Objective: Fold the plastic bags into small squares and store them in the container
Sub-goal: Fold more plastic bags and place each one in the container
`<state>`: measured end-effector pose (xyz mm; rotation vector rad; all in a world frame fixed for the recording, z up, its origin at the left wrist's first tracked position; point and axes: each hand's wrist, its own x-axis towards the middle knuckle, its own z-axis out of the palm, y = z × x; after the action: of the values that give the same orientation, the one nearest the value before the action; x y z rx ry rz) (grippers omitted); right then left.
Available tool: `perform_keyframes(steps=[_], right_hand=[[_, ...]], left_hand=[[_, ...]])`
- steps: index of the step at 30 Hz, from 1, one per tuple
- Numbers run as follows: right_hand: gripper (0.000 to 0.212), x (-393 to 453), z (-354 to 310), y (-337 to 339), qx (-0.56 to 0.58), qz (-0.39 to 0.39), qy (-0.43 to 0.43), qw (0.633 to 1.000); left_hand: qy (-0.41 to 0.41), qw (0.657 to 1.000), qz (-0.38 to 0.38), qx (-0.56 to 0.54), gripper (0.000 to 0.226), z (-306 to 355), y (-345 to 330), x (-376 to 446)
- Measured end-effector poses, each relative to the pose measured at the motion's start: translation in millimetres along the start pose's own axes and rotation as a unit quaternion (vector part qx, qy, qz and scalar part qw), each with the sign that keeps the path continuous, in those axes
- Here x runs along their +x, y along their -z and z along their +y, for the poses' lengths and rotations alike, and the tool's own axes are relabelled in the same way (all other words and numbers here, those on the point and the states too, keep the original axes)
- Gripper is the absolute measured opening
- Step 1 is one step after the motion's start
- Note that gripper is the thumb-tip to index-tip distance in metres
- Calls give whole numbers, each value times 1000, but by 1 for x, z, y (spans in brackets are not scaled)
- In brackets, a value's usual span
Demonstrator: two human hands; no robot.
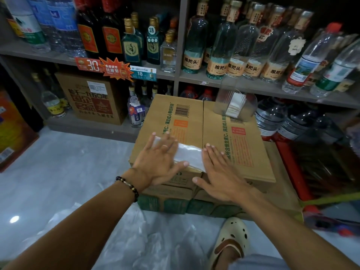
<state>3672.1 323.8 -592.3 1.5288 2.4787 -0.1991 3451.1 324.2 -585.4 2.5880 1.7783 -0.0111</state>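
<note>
plastic bag [188,155], folded into a flat whitish strip, lies across the near edge of the cardboard box [175,117] on the left, its right end reaching the seam with a second box [241,145] just beside it; left hand [159,162] lies flat on the bag's left part, fingers straight and spread, thumb pointing right along the near edge, a ring on one finger and a beaded bracelet [129,187] at the wrist; right hand [220,172] lies flat too, fingers straight, its fingertips touching the bag's right end, palm over the second box, thumb stretched left over the near edge; neither hand grips anything; clear container [234,102] stands at the far end of the right box, holding a stack of white folded squares [236,105]; more boxes with green print sit under these two; loose clear bags [136,230] lie on the pale glossy floor [58,162] near the person's cream clog [231,238]; beyond, grey shelves [179,55] carry rows of glass and plastic bottles, price tags, and a brown carton [91,98] at lower left.
</note>
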Motion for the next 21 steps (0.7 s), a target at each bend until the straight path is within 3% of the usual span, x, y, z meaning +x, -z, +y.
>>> perform_keyframes(steps=[3, 6, 21], right_hand=[[95, 0, 0, -3, 8, 23, 11, 1000], [96, 0, 4, -5, 24, 24, 21, 999], [95, -1, 4, 0, -1, 25, 33, 999]], left_hand=[[-82, 992, -16, -96, 87, 37, 4, 13], [-93, 984, -56, -141, 85, 57, -6, 19], [-93, 991, -74, -55, 94, -8, -13, 16]])
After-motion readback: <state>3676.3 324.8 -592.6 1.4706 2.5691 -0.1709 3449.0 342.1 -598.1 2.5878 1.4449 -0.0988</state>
